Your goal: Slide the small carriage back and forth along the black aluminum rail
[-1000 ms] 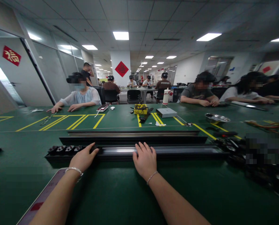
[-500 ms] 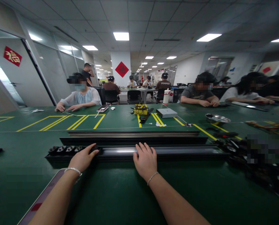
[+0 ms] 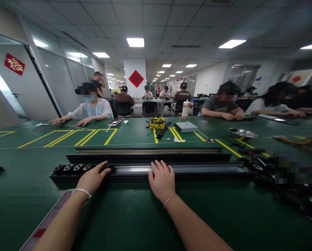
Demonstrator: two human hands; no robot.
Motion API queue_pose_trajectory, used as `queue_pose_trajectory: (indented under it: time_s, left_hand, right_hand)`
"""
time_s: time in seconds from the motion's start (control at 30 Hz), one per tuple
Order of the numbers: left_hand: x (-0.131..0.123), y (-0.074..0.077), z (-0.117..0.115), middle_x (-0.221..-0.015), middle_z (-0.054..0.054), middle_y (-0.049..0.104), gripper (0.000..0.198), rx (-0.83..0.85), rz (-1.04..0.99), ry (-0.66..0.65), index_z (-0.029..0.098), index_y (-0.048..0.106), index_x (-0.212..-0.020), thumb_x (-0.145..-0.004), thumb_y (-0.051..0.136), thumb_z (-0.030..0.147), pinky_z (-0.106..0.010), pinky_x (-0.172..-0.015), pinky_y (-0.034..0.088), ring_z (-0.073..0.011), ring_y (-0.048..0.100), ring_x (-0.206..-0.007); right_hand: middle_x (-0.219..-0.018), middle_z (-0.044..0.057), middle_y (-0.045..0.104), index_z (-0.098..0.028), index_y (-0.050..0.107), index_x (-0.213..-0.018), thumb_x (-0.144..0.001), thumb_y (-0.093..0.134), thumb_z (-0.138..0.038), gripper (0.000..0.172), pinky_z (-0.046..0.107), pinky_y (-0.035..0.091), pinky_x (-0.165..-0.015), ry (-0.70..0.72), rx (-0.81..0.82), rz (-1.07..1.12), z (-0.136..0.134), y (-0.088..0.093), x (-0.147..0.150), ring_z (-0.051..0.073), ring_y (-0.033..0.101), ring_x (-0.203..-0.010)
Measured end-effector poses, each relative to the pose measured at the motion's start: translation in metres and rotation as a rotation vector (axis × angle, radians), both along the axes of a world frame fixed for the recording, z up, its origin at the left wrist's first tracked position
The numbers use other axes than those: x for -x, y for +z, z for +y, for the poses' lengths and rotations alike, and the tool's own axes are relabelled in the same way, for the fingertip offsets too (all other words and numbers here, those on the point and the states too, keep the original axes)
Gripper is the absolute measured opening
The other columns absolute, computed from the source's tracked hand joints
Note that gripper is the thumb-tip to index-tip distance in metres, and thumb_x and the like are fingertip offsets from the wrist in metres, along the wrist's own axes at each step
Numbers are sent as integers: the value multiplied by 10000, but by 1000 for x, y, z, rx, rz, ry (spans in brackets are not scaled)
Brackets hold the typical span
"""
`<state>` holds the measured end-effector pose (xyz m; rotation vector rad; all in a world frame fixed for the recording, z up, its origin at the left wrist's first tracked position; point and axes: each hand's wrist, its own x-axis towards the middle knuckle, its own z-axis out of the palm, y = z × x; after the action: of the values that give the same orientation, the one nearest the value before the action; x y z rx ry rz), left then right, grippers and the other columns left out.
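Observation:
A long black metal channel (image 3: 210,170) with a shiny inner face lies crosswise on the green table in front of me. In its left part sits a row of small black modules (image 3: 67,167) with metal pieces on top. At the right end of this row, my left hand (image 3: 91,177) has its thumb and fingers closed about a black module (image 3: 105,167), most of it hidden. My right hand (image 3: 162,179) rests with its fingers stretched out over the middle of the channel, apart from the modules.
More long dark profiles (image 3: 150,158) lie just behind the channel. Many black parts (image 3: 289,188) are heaped on the right, and a metal bowl (image 3: 242,132) stands beyond. A phone-like slab (image 3: 47,223) lies under my left forearm. Across the table a co-worker (image 3: 93,104) sits with hands on it.
My hands and the channel hold nearly the same place. Across the table, the masked co-worker's hand at the left of the picture has moved farther left.

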<state>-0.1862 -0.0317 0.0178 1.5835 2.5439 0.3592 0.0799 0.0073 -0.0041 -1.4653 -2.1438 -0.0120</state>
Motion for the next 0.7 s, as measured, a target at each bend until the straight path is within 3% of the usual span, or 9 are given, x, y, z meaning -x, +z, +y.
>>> queue_pose_trajectory:
  time_s: [0.7]
  left_hand:
    - [0,-1,1,-1177,-67,565,549,-2,-2,-6,287,393,-1262,-776,309,529,-332,-809,414,-264,542,-1032]
  right_hand:
    - [-1274,14,465,-251,498,-1183,-842,310,-352,402,380,133,-969,4,-3,34,1,0,0,198,306,-1212]
